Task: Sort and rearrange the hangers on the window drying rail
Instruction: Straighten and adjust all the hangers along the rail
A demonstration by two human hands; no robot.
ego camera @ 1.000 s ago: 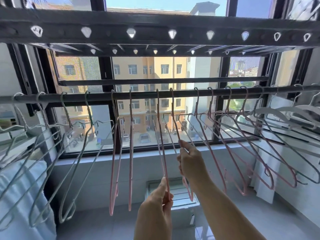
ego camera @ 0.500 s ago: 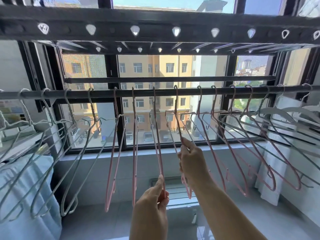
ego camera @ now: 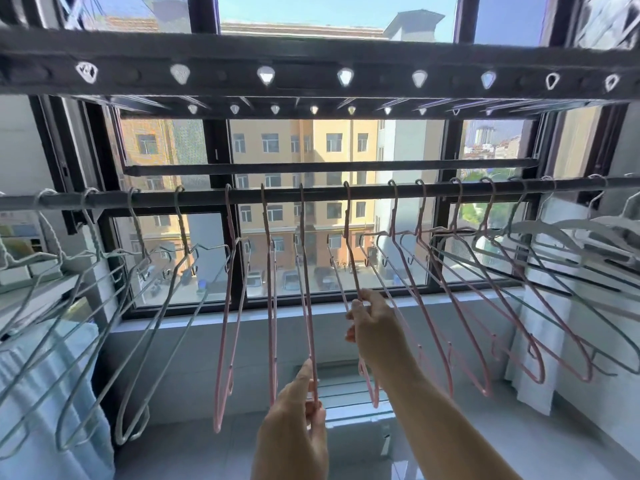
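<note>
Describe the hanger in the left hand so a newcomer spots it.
Follow the dark drying rail across the window to its pink hangers. It is the third pink hanger from the left, the only one whose bottom end the left hand pinches.

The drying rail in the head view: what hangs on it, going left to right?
Grey hangers → two loose pink hangers → third pink hanger, pinched by the left hand → fourth pink hanger, held by the right hand → more pink hangers → pale hangers.

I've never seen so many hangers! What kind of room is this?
Probably a home laundry balcony, high up: hangers on a drying rail across a window, with apartment blocks and parked cars far below.
</note>
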